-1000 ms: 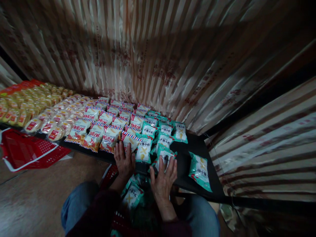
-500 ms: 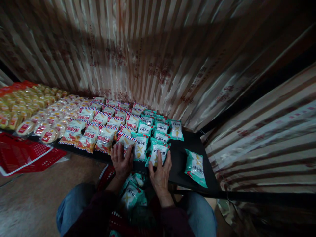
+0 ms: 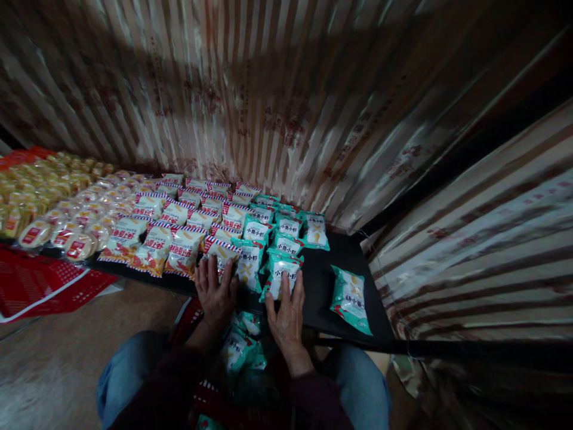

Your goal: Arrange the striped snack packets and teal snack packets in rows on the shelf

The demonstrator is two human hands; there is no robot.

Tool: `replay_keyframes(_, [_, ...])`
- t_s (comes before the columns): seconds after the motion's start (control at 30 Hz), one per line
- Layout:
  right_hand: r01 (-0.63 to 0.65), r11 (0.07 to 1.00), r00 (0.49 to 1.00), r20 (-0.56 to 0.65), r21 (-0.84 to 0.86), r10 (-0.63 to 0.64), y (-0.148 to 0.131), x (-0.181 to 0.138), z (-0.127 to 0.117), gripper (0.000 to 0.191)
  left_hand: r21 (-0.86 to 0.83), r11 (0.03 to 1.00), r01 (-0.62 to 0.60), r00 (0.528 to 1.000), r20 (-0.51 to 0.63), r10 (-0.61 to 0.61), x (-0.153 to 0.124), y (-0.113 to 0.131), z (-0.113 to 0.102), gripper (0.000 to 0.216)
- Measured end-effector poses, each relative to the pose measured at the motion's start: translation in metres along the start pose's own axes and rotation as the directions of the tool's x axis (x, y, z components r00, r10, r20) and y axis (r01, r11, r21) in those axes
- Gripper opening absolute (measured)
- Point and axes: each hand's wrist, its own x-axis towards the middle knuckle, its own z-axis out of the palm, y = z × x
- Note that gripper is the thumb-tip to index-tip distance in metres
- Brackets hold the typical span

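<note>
My left hand [image 3: 215,293] lies flat, fingers spread, on the near edge of a red-and-white snack packet [image 3: 221,253] at the front of the black table [image 3: 333,310]. Beside it, my right hand [image 3: 285,313] presses with stretched fingers on the front green snack packet [image 3: 281,275] of a short green row. One green packet [image 3: 351,299] lies apart to the right on the bare table. More green packets [image 3: 237,346] sit in my lap below the table edge.
Rows of red-and-white packets [image 3: 154,251] and round yellow packets [image 3: 54,209] cover the table to the left. A red basket [image 3: 40,286] stands on the floor at left. Striped curtains [image 3: 286,95] close in behind and to the right.
Both hands have slid a little forward and left with the packets under them; the front green packet now sits closer against its row. The view has shifted slightly.
</note>
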Motion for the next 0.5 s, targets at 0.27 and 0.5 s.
replay_keyframes(0.27, [-0.025,1.000,1.000,-0.005,0.005,0.025,-0.0029,-0.0070,0.0012,0.078,-0.032,0.999,0.009,0.999,0.040,-0.007,-0.0019,-0.0017,-0.0078,0.057])
replay_keyframes(0.5, [-0.054,0.999,0.999,-0.004,0.003,0.054,-0.0052,-0.0091,-0.0012,0.081,-0.044,0.999,-0.022,0.998,0.052,0.024,-0.0066,-0.0033,-0.0092,0.056])
